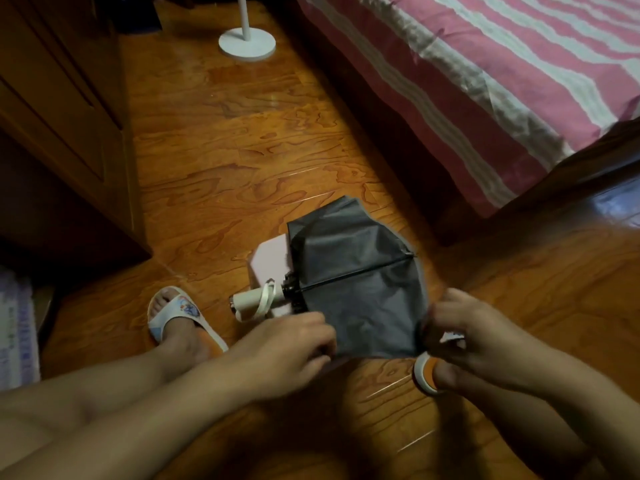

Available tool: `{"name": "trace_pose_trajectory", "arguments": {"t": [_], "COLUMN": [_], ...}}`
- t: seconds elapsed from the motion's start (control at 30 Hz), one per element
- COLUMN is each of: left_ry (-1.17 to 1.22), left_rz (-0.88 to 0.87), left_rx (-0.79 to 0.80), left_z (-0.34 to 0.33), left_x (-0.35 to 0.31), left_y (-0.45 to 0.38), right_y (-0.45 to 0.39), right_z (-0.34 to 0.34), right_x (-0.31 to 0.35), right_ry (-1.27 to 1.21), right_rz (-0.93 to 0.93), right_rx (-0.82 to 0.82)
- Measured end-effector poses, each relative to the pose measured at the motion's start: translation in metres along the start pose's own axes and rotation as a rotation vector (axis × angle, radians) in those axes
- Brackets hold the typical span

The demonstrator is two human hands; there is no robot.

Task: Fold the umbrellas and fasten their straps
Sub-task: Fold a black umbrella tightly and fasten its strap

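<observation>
The left hand (291, 341) pinches the near edge of the umbrella (356, 275) canopy, fingers curled on the cloth. The right hand (464, 334) pinches the same edge further right. The umbrella lies on the glossy wood floor (221, 140): dark matte fabric, thin metal rib, cream cylindrical handle (256, 301) with looped strap (265, 303). No legible writing.

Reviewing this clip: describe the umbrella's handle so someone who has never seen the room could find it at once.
Start at the wooden floor beside the striped bed. In front of the person lies a half-collapsed umbrella, its dark canopy gripped at the near edge by the left hand and right hand. The handle sticks out leftward: a pale cream cylinder with a looped cord, the only light stub against dark fabric.
</observation>
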State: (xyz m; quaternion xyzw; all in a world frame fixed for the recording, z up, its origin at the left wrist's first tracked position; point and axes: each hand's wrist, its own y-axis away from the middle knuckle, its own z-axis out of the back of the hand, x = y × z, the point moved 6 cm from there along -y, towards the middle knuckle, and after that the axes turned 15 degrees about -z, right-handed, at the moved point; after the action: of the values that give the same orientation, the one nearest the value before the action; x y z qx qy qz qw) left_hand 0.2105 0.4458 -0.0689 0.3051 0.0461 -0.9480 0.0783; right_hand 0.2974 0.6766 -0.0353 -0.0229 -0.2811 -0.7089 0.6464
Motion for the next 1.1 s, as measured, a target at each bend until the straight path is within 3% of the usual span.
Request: {"name": "trace_pose_trajectory", "arguments": {"t": [0.1, 0.17, 0.23, 0.33, 0.43, 0.53, 0.63, 0.73, 0.8, 1.0, 1.1], "left_ry": [-0.11, -0.13, -0.072, 0.104, 0.128, 0.219, 0.349, 0.753, 0.964, 1.281, 1.331], "left_rz": [0.023, 0.035, 0.077, 0.193, 0.313, 0.559, 0.793, 0.908, 0.862, 0.622, 0.485], "left_rx": [0.161, 0.254, 0.314, 0.302, 0.252, 0.06, -0.276, -0.624, -0.726, -0.934, -0.998], "left_z": [-0.036, -0.047, -0.045, -0.028, -0.002, 0.027, 0.051, 0.049, 0.044, 0.063, 0.077], "left_x": [0.0, 0.002, 0.009, 0.017, 0.027, 0.06, 0.096, 0.112, 0.11, 0.066, 0.052], "left_y": [0.003, 0.0, -0.005, -0.016, -0.019, -0.012, -0.003, 0.0, -0.006, -0.025, -0.027], "right_y": [-0.004, -0.016, -0.043, -0.124, -0.204, -0.233, -0.23, -0.188, -0.152, -0.095, -0.091], "right_z": [-0.058, -0.056, -0.014, 0.049, 0.048, 0.025, 0.04, 0.069, 0.083, 0.077, 0.08], "right_x": [-0.004, 0.008, 0.038, 0.041, 0.015, -0.001, 0.005, 0.02, 0.024, 0.009, 0.005], "right_ry": [0.385, 0.461, 0.231, -0.11, -0.222, -0.399, -0.657, -0.81, -0.832, -1.059, -1.108], "right_rz": [0.026, 0.058, 0.033, -0.283, -0.594, -0.729, -0.644, -0.511, -0.456, -0.428, -0.441], "right_rx": [0.124, 0.101, -0.076, -0.308, -0.113, 0.022, -0.106, -0.201, -0.22, -0.167, -0.179]}}
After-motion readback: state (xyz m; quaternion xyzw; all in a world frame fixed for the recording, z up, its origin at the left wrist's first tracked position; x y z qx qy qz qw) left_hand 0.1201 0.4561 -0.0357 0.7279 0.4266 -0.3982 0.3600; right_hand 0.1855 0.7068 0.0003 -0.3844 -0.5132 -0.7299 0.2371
